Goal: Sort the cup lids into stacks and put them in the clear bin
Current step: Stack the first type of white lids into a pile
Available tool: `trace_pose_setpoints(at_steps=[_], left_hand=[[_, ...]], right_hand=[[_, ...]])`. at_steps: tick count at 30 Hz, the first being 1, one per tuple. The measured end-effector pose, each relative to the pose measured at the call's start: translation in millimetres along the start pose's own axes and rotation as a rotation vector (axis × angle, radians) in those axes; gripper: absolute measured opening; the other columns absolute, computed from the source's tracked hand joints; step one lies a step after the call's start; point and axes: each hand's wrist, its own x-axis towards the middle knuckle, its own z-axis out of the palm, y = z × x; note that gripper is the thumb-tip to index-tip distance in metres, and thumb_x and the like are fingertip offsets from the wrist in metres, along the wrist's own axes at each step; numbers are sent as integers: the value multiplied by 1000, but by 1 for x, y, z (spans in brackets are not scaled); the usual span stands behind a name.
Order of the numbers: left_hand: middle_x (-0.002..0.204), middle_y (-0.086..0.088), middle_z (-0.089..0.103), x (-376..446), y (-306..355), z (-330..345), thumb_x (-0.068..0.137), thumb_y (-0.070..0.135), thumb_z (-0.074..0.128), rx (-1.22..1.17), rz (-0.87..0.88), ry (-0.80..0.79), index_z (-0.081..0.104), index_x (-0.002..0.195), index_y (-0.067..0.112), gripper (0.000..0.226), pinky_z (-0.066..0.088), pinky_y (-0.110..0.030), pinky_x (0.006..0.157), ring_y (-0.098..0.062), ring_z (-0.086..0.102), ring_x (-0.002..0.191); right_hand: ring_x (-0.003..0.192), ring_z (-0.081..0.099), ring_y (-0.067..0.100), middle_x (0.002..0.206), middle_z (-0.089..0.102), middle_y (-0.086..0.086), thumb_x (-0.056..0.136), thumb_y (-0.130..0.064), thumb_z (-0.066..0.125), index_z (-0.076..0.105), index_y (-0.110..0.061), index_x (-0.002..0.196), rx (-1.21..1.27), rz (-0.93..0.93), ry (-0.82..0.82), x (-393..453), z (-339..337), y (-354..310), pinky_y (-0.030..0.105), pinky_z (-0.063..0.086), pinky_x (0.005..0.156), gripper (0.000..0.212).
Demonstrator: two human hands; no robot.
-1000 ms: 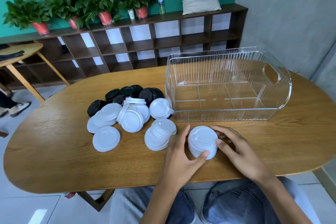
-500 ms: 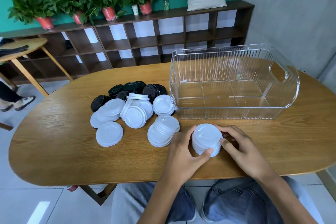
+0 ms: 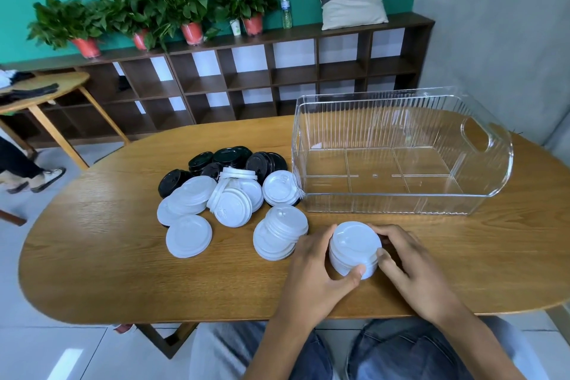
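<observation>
A neat stack of white lids stands on the wooden table near its front edge. My left hand grips the stack from the left, thumb curled round its near side. My right hand holds it from the right, fingers curled against its edge. The clear bin stands just behind, with nothing in it. To the left lie a leaning stack of white lids, loose white lids and several black lids.
A second wooden table stands at the far left, with a person's legs below it. A dark shelf unit with potted plants, a bottle and a cushion runs along the green wall behind.
Both hands stay on the white stack, which sits at the same spot on the table. The view has tilted up a little.
</observation>
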Motion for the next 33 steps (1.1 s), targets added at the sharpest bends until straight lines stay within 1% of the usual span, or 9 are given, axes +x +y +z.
trace_pose_setpoints(at_steps=[3,6,9,12,15,19,23,29,33], left_hand=[[131,33,39,-1,2,-2,81,64,69,-3,17,16,36,153,41,82,31,-9,104,18,31,126],[141,15,53,-3,3,-7,83,59,72,-49,30,69,42,154,30,82,42,-19,106,3,50,123],[117,10,65,-8,-4,-24,85,51,69,-88,115,311,61,137,22,60,42,-6,90,5,59,102],[116,5,64,0,-21,-47,88,38,68,13,179,535,66,126,13,45,43,-12,92,0,57,102],[131,9,56,12,-32,-61,82,30,79,128,128,492,61,134,15,56,35,-14,106,-5,48,120],[149,1,50,19,-44,-54,80,28,85,232,83,347,50,147,16,76,34,-34,116,-15,41,138],[147,-1,54,21,-47,-53,84,28,83,219,59,326,52,145,16,70,37,-39,115,-17,45,136],[134,9,57,19,-46,-55,81,25,86,111,62,368,60,129,20,55,41,-30,108,-10,50,127],[131,23,53,17,-46,-56,76,20,90,3,63,397,51,120,31,60,35,-10,104,4,48,126]], right_hand=[[116,54,5,120,61,-23,97,-17,59,55,-38,126,30,-1,7,0,0,0,32,44,98,36],[115,56,5,117,61,-27,97,-14,59,53,-50,122,79,5,20,0,0,2,28,43,97,44],[116,57,5,118,61,-26,98,-16,58,52,-54,121,107,10,22,0,1,3,31,45,98,45],[116,57,6,118,61,-24,97,-32,53,52,-51,124,121,22,17,1,1,4,36,46,99,33],[118,56,7,120,60,-23,94,-44,48,51,-48,129,124,23,8,0,0,4,38,46,100,36],[121,54,5,124,57,-23,92,-66,42,46,-50,136,127,16,-7,0,-1,3,35,45,101,47],[122,53,4,125,56,-25,91,-71,40,46,-47,138,100,26,-17,0,-2,2,34,44,102,53],[123,52,3,125,55,-26,91,-70,40,46,-43,138,59,26,-31,0,-3,0,35,45,103,54],[123,52,3,124,54,-27,91,-69,42,48,-41,138,52,27,-28,-1,-3,-1,35,45,103,55]])
